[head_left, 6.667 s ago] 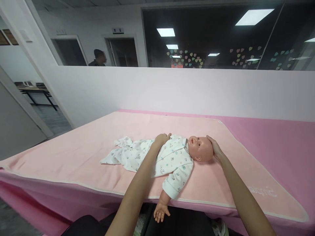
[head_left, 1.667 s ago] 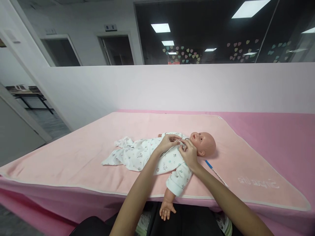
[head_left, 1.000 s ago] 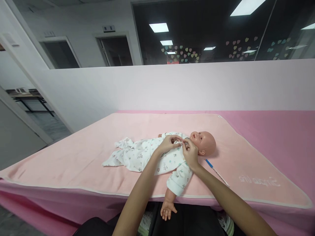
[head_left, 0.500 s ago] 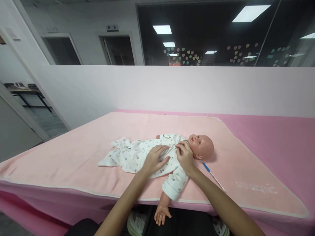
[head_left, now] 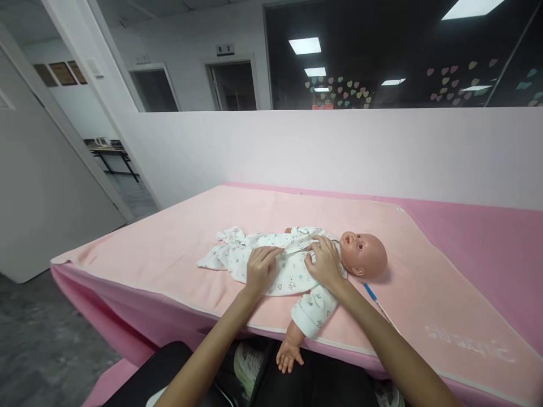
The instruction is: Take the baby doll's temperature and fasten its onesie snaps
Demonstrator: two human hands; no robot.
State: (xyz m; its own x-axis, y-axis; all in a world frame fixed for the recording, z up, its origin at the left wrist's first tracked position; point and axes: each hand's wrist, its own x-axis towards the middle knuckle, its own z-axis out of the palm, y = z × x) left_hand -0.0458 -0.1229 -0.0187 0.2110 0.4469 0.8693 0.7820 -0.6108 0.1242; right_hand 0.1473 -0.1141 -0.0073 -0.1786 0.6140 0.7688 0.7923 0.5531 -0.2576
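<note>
A baby doll (head_left: 365, 255) lies on its back, head to the right, in a white patterned baby romper (head_left: 292, 278). My left hand (head_left: 262, 270) is at the romper's belly, its fingers closed on the front edge of the cloth. Higher up, on the chest near the neck, my right hand (head_left: 326, 263) has curled fingers at the same front edge; its fingertips are partly hidden. Between both hands the cloth runs in a raised fold. One doll arm (head_left: 294, 336) hangs toward me over the table edge.
A pink blanket (head_left: 169, 237) covers the table. A blue-capped pen-like stick (head_left: 370, 291) lies beside the doll's head, partly behind my right forearm. Behind stands a white half wall (head_left: 339, 147) with glass above. A doorway is at the left.
The view has turned left, so everything sits further right. My left hand has moved down the romper toward the legs, and its fingers have drawn together. My right hand stays at the chest.
</note>
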